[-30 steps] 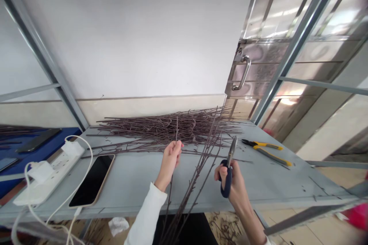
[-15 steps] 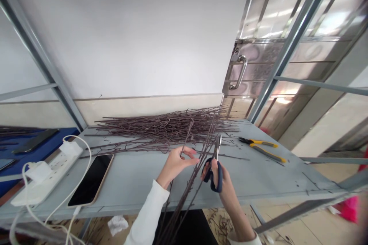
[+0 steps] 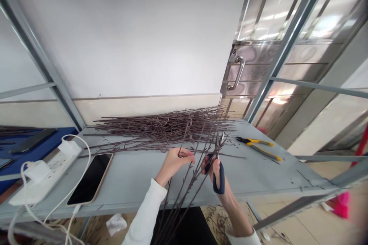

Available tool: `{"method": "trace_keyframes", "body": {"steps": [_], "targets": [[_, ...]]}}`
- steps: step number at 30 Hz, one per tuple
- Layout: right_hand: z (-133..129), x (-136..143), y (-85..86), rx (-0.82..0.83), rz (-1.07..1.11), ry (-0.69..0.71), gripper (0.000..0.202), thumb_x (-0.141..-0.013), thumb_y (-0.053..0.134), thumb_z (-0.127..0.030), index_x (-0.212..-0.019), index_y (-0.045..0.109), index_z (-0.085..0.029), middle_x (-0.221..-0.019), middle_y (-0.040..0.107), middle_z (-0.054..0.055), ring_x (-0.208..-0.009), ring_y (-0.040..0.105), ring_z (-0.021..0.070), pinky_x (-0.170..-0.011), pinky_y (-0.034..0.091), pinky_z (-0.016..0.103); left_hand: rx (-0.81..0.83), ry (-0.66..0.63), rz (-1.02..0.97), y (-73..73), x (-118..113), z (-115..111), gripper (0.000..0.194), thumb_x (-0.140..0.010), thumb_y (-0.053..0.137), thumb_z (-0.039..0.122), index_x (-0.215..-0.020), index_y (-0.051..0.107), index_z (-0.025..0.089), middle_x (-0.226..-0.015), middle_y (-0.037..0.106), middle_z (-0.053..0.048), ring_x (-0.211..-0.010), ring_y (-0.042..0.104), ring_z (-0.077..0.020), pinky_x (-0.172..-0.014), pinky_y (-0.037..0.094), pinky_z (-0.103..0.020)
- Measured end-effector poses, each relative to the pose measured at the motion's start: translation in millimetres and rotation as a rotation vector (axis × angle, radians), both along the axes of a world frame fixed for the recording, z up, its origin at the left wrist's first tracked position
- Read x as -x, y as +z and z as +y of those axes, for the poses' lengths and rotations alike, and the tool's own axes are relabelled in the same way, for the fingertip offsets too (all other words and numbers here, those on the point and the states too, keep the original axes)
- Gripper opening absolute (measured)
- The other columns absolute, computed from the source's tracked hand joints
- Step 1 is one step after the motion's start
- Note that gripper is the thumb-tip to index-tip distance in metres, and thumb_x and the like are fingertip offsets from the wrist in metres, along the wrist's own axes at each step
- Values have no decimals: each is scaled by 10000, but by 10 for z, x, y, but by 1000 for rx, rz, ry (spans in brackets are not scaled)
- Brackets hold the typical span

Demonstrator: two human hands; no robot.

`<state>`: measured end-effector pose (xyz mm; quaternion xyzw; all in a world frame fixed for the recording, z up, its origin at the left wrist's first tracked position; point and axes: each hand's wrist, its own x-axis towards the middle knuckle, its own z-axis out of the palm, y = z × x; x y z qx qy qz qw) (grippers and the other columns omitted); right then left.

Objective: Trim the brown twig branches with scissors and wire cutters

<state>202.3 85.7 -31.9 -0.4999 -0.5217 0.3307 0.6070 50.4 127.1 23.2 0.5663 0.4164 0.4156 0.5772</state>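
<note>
My left hand (image 3: pixel 174 164) is closed, thumb and fingers pinched round a thin brown twig (image 3: pixel 183 138) that slants up past the fingertips. Several long twigs (image 3: pixel 188 190) fan upward from my lap between the two hands, their lower ends out of view. On their right side, my right hand (image 3: pixel 225 188) grips scissors (image 3: pixel 219 180) by the dark blue handles. The blades point up and stand apart, close to the twigs; whether they touch one is unclear. Beyond both hands, a large heap of brown twigs (image 3: pixel 161 125) lies across the back of the grey table (image 3: pixel 135 183).
Yellow-and-grey pliers (image 3: pixel 263 149) lie on the right. On the left are a phone (image 3: pixel 90 180) on a charging cable, a white power strip (image 3: pixel 47 178) and a blue surface (image 3: pixel 28 157). Metal frame posts (image 3: pixel 287 53) rise at both ends. Cut twig bits litter the floor.
The scissor blades have spread apart. The twigs between my hands fan out more widely, and my left fingers have drawn closer together.
</note>
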Motion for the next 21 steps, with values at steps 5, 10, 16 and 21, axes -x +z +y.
{"method": "trace_keyframes", "body": {"steps": [5, 10, 16, 21], "targets": [[-7, 69, 140, 128, 127, -10, 455, -794, 492, -660, -837, 525, -209, -701, 562, 18, -617, 547, 170, -624, 484, 323, 34, 120, -33, 92, 98, 23, 189, -637, 754, 298, -707, 663, 148, -611, 684, -35, -568, 583, -134, -492, 376, -214], [31, 127, 277, 130, 119, -29, 415, -677, 686, -573, -773, 522, -205, -668, 533, -15, -615, 495, 146, -633, 440, 289, 52, 152, -46, 143, 153, -6, 283, -611, 780, 337, -789, 693, 135, -637, 687, -46, -503, 522, -106, -423, 285, -198], [54, -12, 270, 98, 64, 4, 409, -690, 693, -544, -832, 503, -211, -786, 570, -3, -681, 523, 146, -675, 446, 283, 58, 179, -68, 182, 202, -93, 318, -619, 771, 358, -839, 700, 139, -642, 682, -36, -471, 459, -82, -412, 221, -197], [-4, -158, 289, 74, -32, 62, 367, -719, 687, -516, -837, 508, -218, -820, 599, 13, -719, 556, 156, -674, 475, 272, 85, 179, -120, 168, 178, -137, 305, -601, 775, 356, -806, 685, 149, -608, 654, -15, -452, 435, -79, -425, 217, -204]]}}
